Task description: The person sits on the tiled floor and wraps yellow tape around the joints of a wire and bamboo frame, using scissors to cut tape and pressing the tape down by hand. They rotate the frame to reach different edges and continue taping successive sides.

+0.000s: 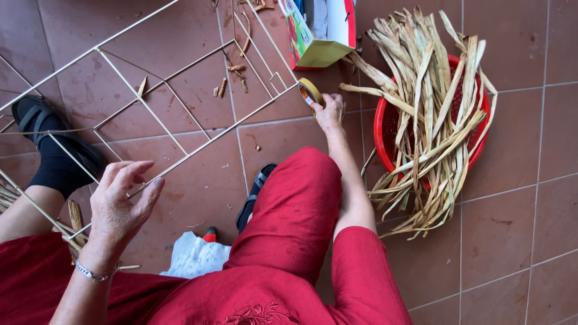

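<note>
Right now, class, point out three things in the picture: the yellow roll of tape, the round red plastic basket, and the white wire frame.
yellow roll of tape (310, 92), head view, on its flat side.
round red plastic basket (382, 129), head view, on its left rim.
white wire frame (208, 144), head view, on a long straight rod.
</note>
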Demonstrator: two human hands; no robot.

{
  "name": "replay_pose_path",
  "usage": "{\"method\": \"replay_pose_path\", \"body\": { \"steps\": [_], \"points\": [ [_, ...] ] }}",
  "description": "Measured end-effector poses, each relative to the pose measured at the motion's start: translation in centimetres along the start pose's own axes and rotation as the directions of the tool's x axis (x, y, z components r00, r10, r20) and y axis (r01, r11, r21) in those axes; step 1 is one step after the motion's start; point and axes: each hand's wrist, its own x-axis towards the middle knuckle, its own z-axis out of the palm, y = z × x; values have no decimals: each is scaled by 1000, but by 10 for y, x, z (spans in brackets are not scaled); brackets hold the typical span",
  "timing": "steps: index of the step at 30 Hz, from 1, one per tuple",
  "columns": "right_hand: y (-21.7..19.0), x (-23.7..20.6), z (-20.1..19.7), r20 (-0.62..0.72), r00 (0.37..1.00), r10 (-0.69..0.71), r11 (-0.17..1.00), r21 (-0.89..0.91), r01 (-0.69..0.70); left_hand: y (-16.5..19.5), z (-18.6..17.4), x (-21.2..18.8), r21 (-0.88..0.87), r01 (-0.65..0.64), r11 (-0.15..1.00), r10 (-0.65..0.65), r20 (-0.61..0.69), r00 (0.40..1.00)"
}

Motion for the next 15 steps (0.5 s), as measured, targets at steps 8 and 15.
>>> {"method": "replay_pose_path", "body": {
  "steps": [8,15],
  "points": [
    [12,-41,-35,61,997,-51,981,188,39,20,-17,-10,-18,-117,993,115,-93,989],
    [-4,-79,-164,145,989,-6,536,836,-119,60,-4,-12,-166,-314,935,304,-83,949]
  ]
}}
